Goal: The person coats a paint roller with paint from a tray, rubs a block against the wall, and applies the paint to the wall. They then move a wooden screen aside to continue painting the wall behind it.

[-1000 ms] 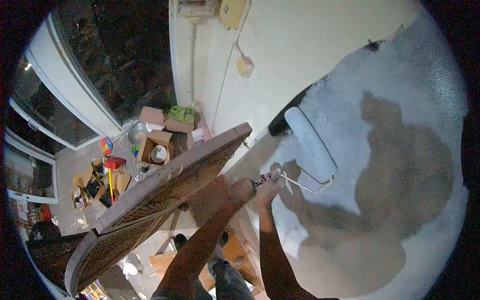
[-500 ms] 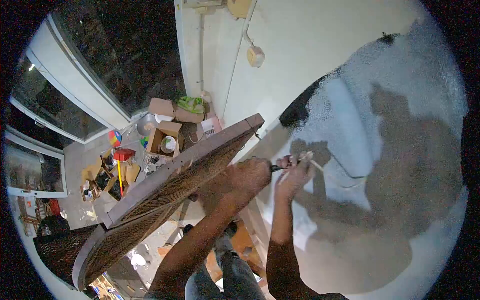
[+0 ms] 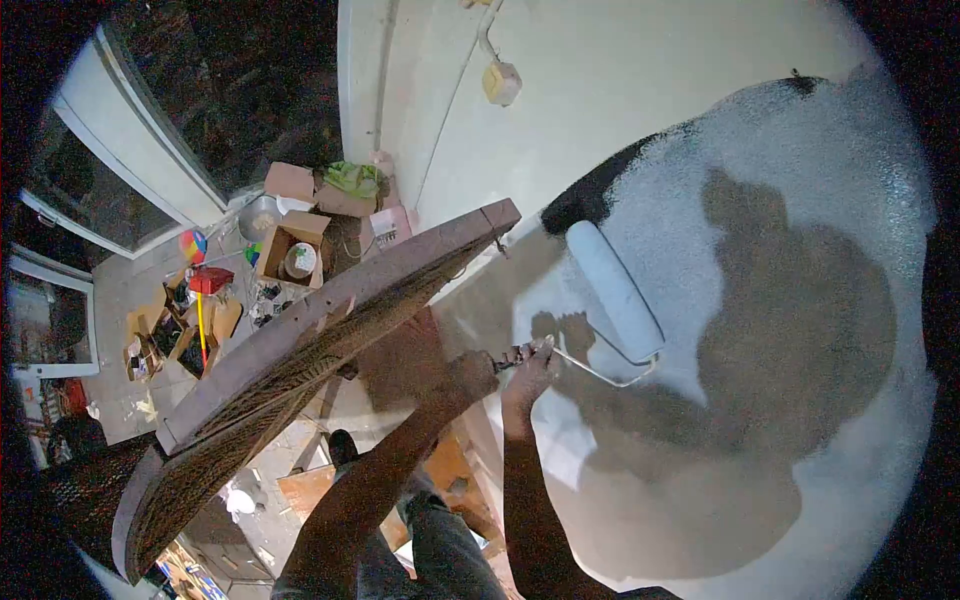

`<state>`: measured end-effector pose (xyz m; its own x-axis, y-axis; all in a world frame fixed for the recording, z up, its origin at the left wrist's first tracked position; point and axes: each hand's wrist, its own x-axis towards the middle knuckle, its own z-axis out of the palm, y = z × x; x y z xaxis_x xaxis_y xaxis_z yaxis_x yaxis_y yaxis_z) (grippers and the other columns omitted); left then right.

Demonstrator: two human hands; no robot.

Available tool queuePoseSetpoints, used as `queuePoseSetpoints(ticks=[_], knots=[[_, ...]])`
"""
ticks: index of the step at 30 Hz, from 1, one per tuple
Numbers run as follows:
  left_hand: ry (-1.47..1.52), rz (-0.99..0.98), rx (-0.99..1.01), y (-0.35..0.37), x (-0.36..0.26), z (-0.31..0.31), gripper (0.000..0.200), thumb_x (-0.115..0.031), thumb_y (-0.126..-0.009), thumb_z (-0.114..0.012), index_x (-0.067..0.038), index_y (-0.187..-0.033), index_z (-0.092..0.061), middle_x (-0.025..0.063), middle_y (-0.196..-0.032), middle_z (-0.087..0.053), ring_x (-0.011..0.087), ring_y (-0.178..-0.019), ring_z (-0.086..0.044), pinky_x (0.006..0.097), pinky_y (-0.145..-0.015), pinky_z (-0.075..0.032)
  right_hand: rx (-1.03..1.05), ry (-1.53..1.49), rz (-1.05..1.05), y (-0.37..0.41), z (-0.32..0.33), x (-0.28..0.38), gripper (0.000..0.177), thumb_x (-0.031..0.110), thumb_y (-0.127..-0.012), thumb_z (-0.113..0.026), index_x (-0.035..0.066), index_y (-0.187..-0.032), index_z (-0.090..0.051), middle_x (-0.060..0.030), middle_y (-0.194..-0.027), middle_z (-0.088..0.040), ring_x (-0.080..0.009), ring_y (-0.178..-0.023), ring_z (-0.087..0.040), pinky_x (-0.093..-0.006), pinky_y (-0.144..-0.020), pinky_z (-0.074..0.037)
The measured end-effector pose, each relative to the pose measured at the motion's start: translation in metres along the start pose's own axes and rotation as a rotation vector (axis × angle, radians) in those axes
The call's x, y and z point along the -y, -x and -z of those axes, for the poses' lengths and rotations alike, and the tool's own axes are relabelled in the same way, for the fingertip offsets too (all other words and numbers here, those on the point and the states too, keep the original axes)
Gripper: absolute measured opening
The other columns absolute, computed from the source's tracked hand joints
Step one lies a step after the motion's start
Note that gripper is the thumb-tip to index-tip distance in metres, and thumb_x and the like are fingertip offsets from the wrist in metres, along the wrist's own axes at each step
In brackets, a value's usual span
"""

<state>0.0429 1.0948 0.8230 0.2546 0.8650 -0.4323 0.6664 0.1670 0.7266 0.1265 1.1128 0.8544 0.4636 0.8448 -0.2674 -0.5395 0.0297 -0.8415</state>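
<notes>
A paint roller with a long pale-blue sleeve rests against the wall, just below a black patch at the edge of the grey-blue painted area. Its thin bent metal frame runs back to a dark handle. My left hand is closed round the lower end of the handle. Further up, near the metal rod, my right hand is wrapped round the same roller. Close to my left forearm is a curved, thick-edged panel with a woven-looking underside.
Open cardboard boxes, a green bag and a red dustpan-like item lie on the floor at left. A yellowish wall box with a cable sits on the cream wall. Glass doors stand far left.
The roller has moved left and down across the wall, closer to the black patch. Both hands moved left with it, still gripping. The whole view has shifted slightly.
</notes>
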Motion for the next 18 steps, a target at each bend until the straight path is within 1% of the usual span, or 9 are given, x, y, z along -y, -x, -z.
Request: queuePoseSetpoints(ticks=[1, 2, 4, 6, 7, 9, 11, 14, 18], knots=[[-0.025, -0.03, -0.035, -0.009, 0.013, -0.014, 0.02, -0.017, -0.065, -0.059, 0.0, -0.076, -0.058, 0.0201, -0.072, -0.059, 0.0352, -0.072, -0.059, 0.0429, -0.07, -0.047, 0.021, -0.087, -0.003, 0.0, 0.001, -0.006, 0.018, 0.021, -0.089, -0.044, 0.008, -0.077, -0.041, -0.0013, -0.061, -0.039, -0.0124, -0.046, -0.04, -0.0267, -0.038, -0.035], [-0.051, -0.058, -0.069, -0.014, 0.023, -0.023, 0.02, -0.017, -0.065, -0.059, 0.0, -0.075, -0.058, 0.0199, -0.072, -0.059, 0.0352, -0.072, -0.059, 0.0428, -0.07, -0.047, 0.029, -0.039, -0.011, 0.001, -0.002, -0.004, 0.019, 0.022, -0.089, -0.044, 0.008, -0.076, -0.041, -0.0012, -0.06, -0.039, -0.0124, -0.046, -0.04, -0.0272, -0.038, -0.035], [-0.009, -0.353, -0.326, -0.01, 0.026, -0.024, 0.021, -0.017, -0.065, -0.059, 0.001, -0.076, -0.058, 0.0195, -0.071, -0.059, 0.0354, -0.071, -0.058, 0.0428, -0.07, -0.047, 0.038, 0.057, -0.028, 0.007, -0.017, 0.016, 0.021, 0.024, -0.089, -0.044, 0.008, -0.075, -0.043, -0.0011, -0.058, -0.039, -0.0124, -0.045, -0.04, -0.0282, -0.038, -0.035], [0.029, -0.415, -0.353, 0.0, 0.003, -0.004, 0.023, -0.018, -0.065, -0.06, 0.002, -0.076, -0.058, 0.0201, -0.072, -0.059, 0.0355, -0.072, -0.058, 0.0429, -0.07, -0.047, 0.056, 0.194, 0.136, 0.004, -0.046, 0.043, 0.026, 0.026, -0.089, -0.043, 0.006, -0.072, -0.043, -0.0016, -0.055, -0.038, -0.0128, -0.044, -0.041, -0.0272, -0.038, -0.038], [0.041, -0.328, -0.261, 0.012, -0.034, 0.039, 0.024, -0.019, -0.065, -0.06, 0.003, -0.077, -0.057, 0.021, -0.073, -0.059, 0.0356, -0.073, -0.059, 0.0431, -0.07, -0.047, 0.071, 0.239, 0.197, -0.003, -0.054, 0.054, 0.027, 0.026, -0.089, -0.042, 0.006, -0.071, -0.043, -0.0017, -0.054, -0.038, -0.0129, -0.044, -0.041, -0.0267, -0.038, -0.038], [0.075, -0.198, -0.131, 0.014, -0.088, 0.091, 0.027, -0.02, -0.065, -0.061, 0.004, -0.077, -0.057, 0.023, -0.075, -0.059, 0.0358, -0.075, -0.059, 0.0435, -0.07, -0.047, 0.185, 0.344, 0.273, -0.009, -0.086, 0.097, 0.025, 0.021, -0.089, -0.042, 0.005, -0.07, -0.042, -0.0024, -0.056, -0.04, -0.0127, -0.046, -0.042, -0.0263, -0.038, -0.04], [0.113, -0.115, -0.062, 0.002, -0.122, 0.116, 0.029, -0.021, -0.066, -0.06, 0.006, -0.078, -0.057, 0.0251, -0.078, -0.058, 0.0361, -0.078, -0.059, 0.044, -0.071, -0.047, 0.282, 0.276, 0.377, -0.02, -0.113, 0.126, 0.023, 0.018, -0.089, -0.042, 0.005, -0.07, -0.041, -0.002, -0.058, -0.04, -0.0115, -0.046, -0.042, -0.0268, -0.037, -0.04], [0.19, -0.174, -0.105, -0.007, -0.145, 0.135, 0.029, -0.02, -0.068, -0.059, 0.007, -0.078, -0.056, 0.027, -0.08, -0.058, 0.0368, -0.08, -0.058, 0.044, -0.071, -0.047, 0.274, 0.282, 0.384, -0.035, -0.139, 0.149, 0.023, 0.018, -0.089, -0.042, 0.006, -0.069, -0.04, -0.0017, -0.059, -0.039, -0.0103, -0.043, -0.04, -0.0269, -0.037, -0.041], [0.204, -0.164, -0.102, -0.03, -0.127, 0.093, 0.032, -0.021, -0.068, -0.06, 0.008, -0.082, -0.055, 0.0269, -0.081, -0.058, 0.0377, -0.08, -0.058, 0.0432, -0.071, -0.047, 0.291, 0.369, 0.398, -0.037, -0.113, 0.134, 0.021, 0.02, -0.089, -0.043, 0.007, -0.073, -0.041, -0.001, -0.058, -0.039, -0.0092, -0.045, -0.039, -0.0267, -0.037, -0.041]])
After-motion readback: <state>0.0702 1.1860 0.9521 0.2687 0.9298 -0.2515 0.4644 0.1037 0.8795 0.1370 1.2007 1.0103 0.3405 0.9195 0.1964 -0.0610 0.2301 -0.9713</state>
